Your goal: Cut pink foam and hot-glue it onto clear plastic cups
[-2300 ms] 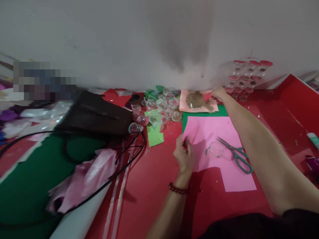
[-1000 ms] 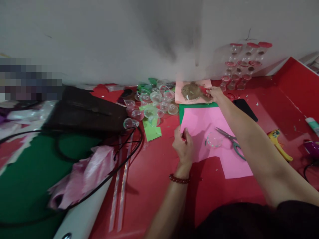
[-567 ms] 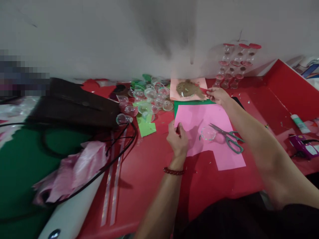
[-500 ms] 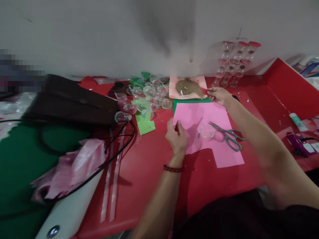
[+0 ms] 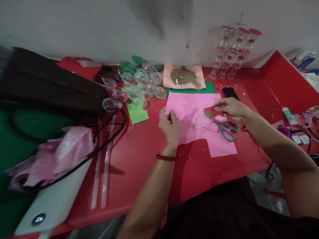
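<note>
My right hand (image 5: 230, 108) pinches a small red paper scrap (image 5: 210, 112) that carries some brown powder, just above a clear plastic half-shell (image 5: 202, 120) lying on the pink paper sheet (image 5: 194, 109). My left hand (image 5: 170, 126) rests closed at the sheet's left edge, pinching something small that I cannot make out. Green-handled scissors (image 5: 225, 127) lie on the pink sheet under my right hand. A salmon paper with a heap of brown powder (image 5: 183, 75) lies further back by the wall.
A cluster of clear plastic shells (image 5: 139, 83) sits on green paper at the back left. A dark bag (image 5: 50, 86) with black straps, a pink plastic bag (image 5: 57, 156), a phone (image 5: 230, 93), hanging filled capsules (image 5: 233, 49) and a glue tube (image 5: 288, 114) surround the red table (image 5: 139, 159).
My right hand drew back from the brown powder heap with the red scrap, coming down over the clear half-shell on the pink sheet. My left hand stayed put. The camera tilted down.
</note>
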The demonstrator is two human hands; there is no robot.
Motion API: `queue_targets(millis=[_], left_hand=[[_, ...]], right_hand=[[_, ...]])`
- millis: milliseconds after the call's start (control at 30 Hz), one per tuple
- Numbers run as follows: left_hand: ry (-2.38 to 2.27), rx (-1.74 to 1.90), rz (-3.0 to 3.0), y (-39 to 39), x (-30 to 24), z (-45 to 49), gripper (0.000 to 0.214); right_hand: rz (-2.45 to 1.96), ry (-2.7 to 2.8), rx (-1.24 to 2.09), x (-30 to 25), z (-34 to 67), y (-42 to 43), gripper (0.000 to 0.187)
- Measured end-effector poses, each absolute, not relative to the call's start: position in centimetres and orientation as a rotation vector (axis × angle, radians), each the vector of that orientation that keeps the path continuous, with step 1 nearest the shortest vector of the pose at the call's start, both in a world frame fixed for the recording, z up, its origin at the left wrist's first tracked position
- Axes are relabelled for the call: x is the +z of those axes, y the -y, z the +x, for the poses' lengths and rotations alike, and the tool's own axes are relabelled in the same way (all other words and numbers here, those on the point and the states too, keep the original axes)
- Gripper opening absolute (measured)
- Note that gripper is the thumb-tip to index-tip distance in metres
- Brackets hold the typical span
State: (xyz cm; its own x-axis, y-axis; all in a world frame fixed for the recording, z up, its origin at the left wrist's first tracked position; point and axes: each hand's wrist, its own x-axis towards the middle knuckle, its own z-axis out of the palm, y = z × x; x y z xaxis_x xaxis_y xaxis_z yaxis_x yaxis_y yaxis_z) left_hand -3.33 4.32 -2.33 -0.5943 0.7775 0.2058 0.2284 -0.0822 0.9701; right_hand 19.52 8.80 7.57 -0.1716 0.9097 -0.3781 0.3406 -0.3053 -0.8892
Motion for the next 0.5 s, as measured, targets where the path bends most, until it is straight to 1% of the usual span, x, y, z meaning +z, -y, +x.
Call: queue_targets(millis=[167,333,500], left_hand=[[-1.756,1.728,1.097,-4.1,-2.1,-3.3,0.021],[-1.756,1.740,1.124,-4.3,-2.3,-3.3,0.021],[-1.754,1.771,1.145,-4.4,-2.5,-3.4,0.018]], right_hand=[[-1.608,1.619,1.354,7.8,19.2,-8.6,0.014],[-1.619,1.841,1.175,8.1,18.7,-8.7,0.006],[-1.570,2.044,0.964,9.4,17.6,-7.8,0.012]])
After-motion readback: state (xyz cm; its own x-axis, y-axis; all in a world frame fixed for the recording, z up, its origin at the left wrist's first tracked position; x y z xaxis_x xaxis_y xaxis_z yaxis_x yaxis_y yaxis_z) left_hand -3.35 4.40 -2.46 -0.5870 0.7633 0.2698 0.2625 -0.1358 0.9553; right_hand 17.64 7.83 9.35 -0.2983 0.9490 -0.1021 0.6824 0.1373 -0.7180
